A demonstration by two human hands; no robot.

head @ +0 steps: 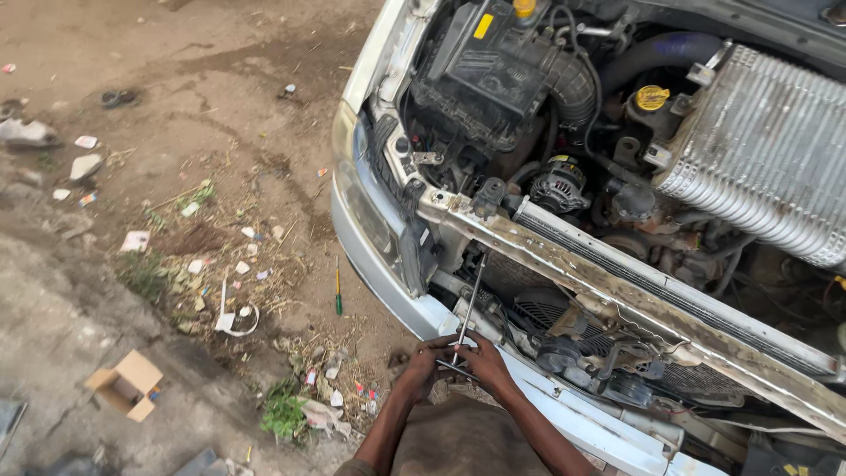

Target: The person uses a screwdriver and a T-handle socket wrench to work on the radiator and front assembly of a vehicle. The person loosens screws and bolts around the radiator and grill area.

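we had both hands, left hand (421, 368) and right hand (481, 355), clamped on one long wrench (468, 306), one car (564, 220), one screwdriver (337, 288) on dirt

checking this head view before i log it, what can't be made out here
- Far end of the T-handle wrench: hidden behind the rusty crossbar.
- Handle's grip: both the left hand and right hand cover it.
- Engine bay right side: cut off by the frame edge.
- Ground litter: too small to identify.

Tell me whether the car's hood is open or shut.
Open. The engine bay lies fully exposed from above, with no hood panel covering it; only an edge shows at top right.
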